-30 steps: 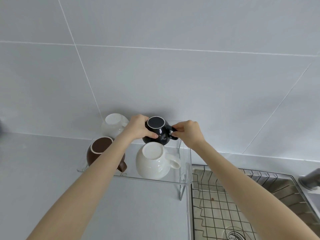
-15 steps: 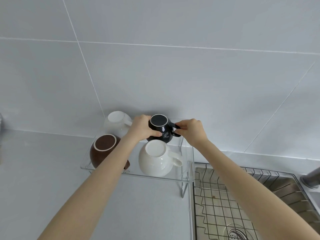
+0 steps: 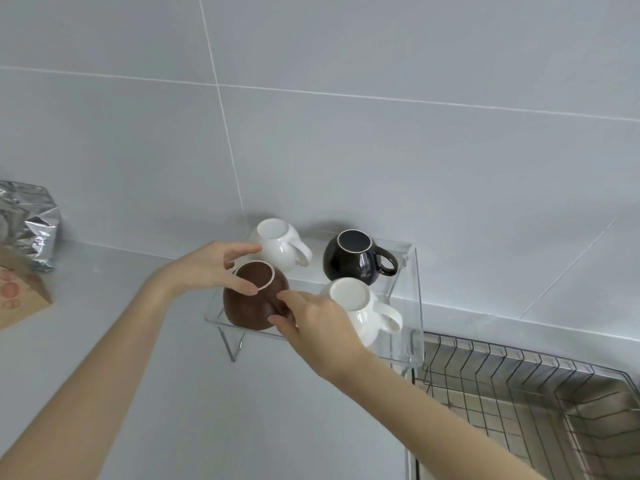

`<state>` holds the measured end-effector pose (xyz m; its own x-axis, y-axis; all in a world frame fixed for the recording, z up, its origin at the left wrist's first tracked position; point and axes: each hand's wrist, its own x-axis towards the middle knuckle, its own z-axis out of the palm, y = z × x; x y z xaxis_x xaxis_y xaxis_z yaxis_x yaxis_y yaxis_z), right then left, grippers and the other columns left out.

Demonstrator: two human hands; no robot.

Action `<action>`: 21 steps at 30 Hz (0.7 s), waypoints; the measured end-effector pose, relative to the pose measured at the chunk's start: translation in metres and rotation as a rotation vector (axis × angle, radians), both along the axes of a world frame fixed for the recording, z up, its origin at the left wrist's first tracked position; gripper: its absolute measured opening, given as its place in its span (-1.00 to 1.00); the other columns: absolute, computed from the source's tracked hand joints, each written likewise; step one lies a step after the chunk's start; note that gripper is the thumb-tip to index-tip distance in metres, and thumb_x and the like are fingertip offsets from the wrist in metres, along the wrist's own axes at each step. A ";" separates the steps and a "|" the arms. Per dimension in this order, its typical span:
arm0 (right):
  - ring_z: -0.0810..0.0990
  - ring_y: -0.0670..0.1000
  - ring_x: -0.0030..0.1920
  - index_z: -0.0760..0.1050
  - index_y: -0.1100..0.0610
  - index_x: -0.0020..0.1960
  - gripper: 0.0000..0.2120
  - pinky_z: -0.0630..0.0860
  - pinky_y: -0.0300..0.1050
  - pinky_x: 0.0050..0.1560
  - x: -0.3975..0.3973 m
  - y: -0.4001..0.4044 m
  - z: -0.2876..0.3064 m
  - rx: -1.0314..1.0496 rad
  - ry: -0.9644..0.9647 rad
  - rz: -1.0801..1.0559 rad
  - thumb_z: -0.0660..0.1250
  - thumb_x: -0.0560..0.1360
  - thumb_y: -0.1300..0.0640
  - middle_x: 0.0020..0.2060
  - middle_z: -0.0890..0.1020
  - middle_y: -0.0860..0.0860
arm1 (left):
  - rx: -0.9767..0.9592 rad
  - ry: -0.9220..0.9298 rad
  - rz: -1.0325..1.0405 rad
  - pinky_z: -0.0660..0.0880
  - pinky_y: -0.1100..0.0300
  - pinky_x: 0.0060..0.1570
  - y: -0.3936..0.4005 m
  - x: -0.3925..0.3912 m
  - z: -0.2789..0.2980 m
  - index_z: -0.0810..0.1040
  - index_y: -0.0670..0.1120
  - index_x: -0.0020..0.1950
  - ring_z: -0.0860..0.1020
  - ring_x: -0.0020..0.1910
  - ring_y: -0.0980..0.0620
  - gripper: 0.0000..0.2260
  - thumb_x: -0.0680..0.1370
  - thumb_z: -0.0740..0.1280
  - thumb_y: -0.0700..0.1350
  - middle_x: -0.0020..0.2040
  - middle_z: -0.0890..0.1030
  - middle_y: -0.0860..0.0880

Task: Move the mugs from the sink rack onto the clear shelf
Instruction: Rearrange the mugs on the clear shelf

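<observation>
On the clear shelf (image 3: 414, 271), both hands moved from black mug (image 3: 356, 259) to brown mug (image 3: 254, 296).

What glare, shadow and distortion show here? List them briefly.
Head view: soft, even light; a bright glint on the black mug; faint shadows on the wall behind the clear shelf; the foil bag shines; wide-angle bending curves the tile lines and stretches both forearms; the left hand looks slightly soft.

The brown mug (image 3: 249, 299) has its handle hidden behind the right hand (image 3: 318, 323). The foil bag (image 3: 26, 223) and sink rack (image 3: 540, 393) are cut off by the frame edges.
</observation>
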<state>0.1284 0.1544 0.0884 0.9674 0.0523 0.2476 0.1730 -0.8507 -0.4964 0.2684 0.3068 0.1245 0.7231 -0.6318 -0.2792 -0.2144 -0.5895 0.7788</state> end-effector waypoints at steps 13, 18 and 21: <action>0.41 0.21 -0.28 0.50 0.21 -0.27 -0.98 0.48 0.03 -0.17 0.044 -0.003 -0.001 0.067 0.163 -0.118 0.31 0.34 0.28 -0.36 0.57 0.17 | -0.090 -0.076 0.109 0.49 0.26 0.14 0.014 -0.004 -0.018 0.55 0.25 -0.11 0.60 0.04 0.24 -0.55 0.11 0.57 -0.10 -0.18 0.64 0.38; 0.58 0.25 -0.15 0.57 0.27 -0.17 -0.89 0.56 0.09 -0.08 0.056 -0.009 0.001 0.082 0.192 -0.105 0.35 0.31 0.30 -0.24 0.69 0.23 | -0.053 -0.212 0.172 0.48 0.05 0.20 0.009 -0.015 -0.012 0.62 0.09 -0.05 0.60 0.05 0.02 -0.63 0.20 0.58 -0.13 -0.11 0.70 0.08; 0.61 0.22 -0.14 0.59 0.22 -0.14 -0.88 0.57 0.07 -0.05 0.057 -0.013 0.002 0.118 0.210 -0.118 0.35 0.33 0.30 -0.23 0.71 0.21 | -0.028 -0.240 0.199 0.51 -0.02 0.15 0.008 -0.017 -0.014 0.64 0.01 -0.02 0.62 0.02 0.00 -0.61 0.18 0.58 -0.06 -0.07 0.71 -0.04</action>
<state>0.1852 0.1418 0.0905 0.9959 -0.0813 0.0388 -0.0410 -0.7932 -0.6076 0.2518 0.3145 0.1100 0.8765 -0.4763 -0.0702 -0.2765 -0.6175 0.7363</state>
